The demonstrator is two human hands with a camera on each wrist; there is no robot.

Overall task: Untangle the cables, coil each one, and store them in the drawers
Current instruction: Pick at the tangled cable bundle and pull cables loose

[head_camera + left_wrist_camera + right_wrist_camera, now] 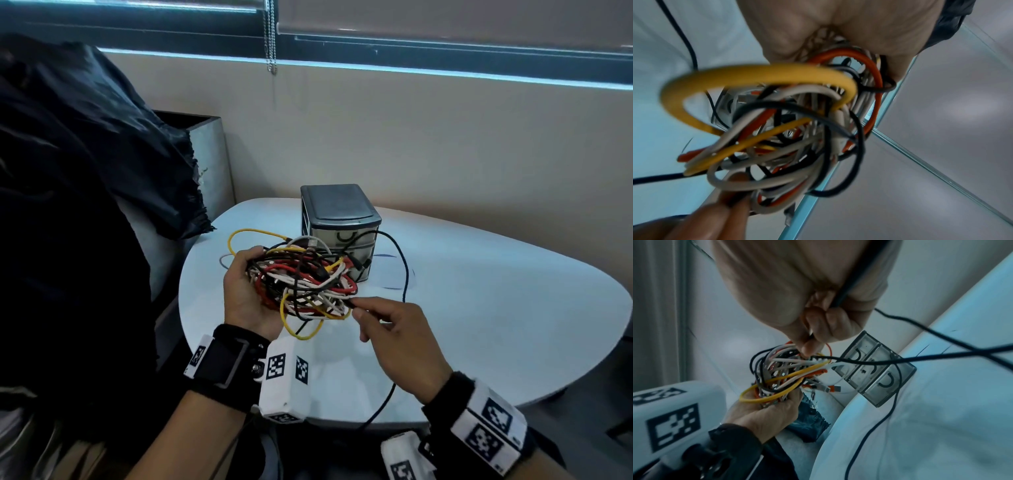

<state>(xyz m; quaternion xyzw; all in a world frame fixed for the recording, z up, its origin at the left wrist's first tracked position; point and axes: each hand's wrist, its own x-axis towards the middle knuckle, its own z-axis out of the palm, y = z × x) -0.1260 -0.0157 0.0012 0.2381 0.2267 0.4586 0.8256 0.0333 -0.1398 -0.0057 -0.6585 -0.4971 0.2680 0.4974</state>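
Left hand (245, 301), at centre of the head view, is cupped round a tangle of cables (305, 284) in yellow, red, white and black, raised above the white bench (479, 325). Right hand (397, 337), lower right of it, pinches a black cable (406, 274) between thumb and forefinger at the tangle's near edge; that cable loops up past the drawers and also trails down off the bench's front edge. Small grey drawer unit (339, 219) stands just behind the tangle, its drawers closed. Dark cloth (85, 171) fills the left of the frame
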